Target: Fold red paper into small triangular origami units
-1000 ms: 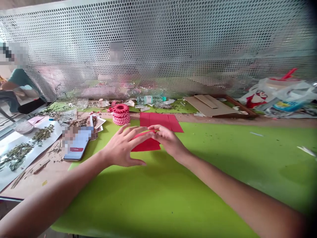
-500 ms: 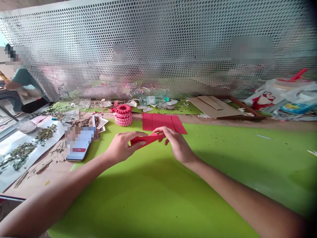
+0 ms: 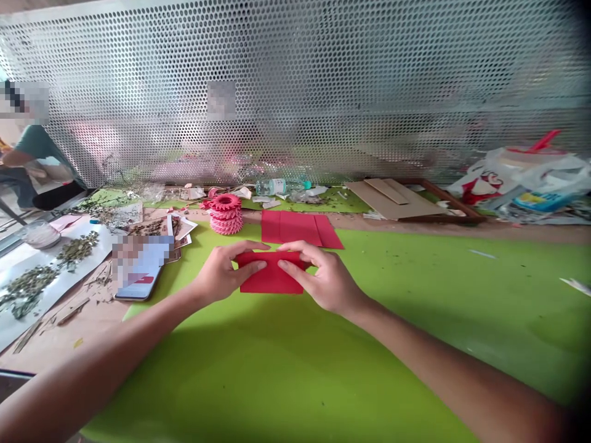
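Observation:
A red paper piece (image 3: 271, 280), folded flat into a small rectangle, is held up above the green mat (image 3: 258, 369). My left hand (image 3: 231, 272) pinches its upper left part, thumb on the near face and fingers behind. On the upper right, my right hand (image 3: 325, 274) grips it the same way, and the two thumb tips nearly meet. Just beyond lie flat red paper sheets (image 3: 298, 227) with crease lines. A ring-shaped stack of pink-red folded paper (image 3: 226, 215) stands left of these sheets.
Left of the mat are a phone (image 3: 145, 271), dried plant bits on white paper (image 3: 50, 271) and a seated person (image 3: 39, 147). Along the perforated metal screen (image 3: 286, 92) lie a plastic bottle (image 3: 279, 186), cardboard (image 3: 373, 200) and plastic bags (image 3: 530, 184).
The red paper has turned from a slanted, edge-on pose to face me squarely. My right hand has shifted from its far end to a thumb-and-finger grip matching the left.

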Demonstrator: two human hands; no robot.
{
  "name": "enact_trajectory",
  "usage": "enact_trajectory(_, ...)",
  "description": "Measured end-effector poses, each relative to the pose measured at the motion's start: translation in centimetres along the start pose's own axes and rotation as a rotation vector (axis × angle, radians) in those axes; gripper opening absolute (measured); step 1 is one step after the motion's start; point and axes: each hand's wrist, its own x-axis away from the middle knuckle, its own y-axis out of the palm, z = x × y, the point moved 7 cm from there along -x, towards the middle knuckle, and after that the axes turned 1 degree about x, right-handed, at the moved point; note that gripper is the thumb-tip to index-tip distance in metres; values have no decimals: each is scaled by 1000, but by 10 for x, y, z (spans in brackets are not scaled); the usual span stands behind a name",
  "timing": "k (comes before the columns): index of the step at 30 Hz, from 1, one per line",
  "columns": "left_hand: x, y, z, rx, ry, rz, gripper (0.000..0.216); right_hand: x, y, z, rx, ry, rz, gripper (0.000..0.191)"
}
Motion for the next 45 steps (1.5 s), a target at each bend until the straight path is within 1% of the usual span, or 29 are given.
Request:
enact_trajectory(2, 0, -2, 0, 0, 6, 14, 30, 1, 0, -1, -27, 0, 18, 26)
enact_trajectory(6, 2, 0, 4, 36, 36, -3, 29, 2, 3, 1, -62, 36, 13, 29)
enact_trajectory(9, 3, 0, 5, 29, 24, 12, 30, 3, 3, 1, -80, 43, 21, 28)
enact_trajectory(15, 2, 0, 8, 30, 51, 39, 23, 2, 2, -6, -52, -31, 6, 23)
enact_trajectory(19, 2, -1, 7, 18, 51, 44, 21, 2, 1, -4, -53, -31, 10, 22)
enact_trajectory(24, 2, -2, 5, 21, 17, 49, 18, 2, 4, -2, -58, -29, -17, 23)
enact_trajectory(32, 1, -1, -5, 1, -64, 45, 19, 0, 9, 7, -111, 49, -45, 25)
enact_trajectory(37, -1, 3, -14, 4, -111, 13, 20, -3, 14, 15, -130, 74, -65, 27)
enact_trajectory(41, -4, 7, -21, -39, -116, -12, 18, -5, 23, 26, -103, 110, -120, 29)
enact_trajectory(45, -6, 11, -30, -95, -140, -46, 15, -6, 29, 34, -24, 82, -149, 25)
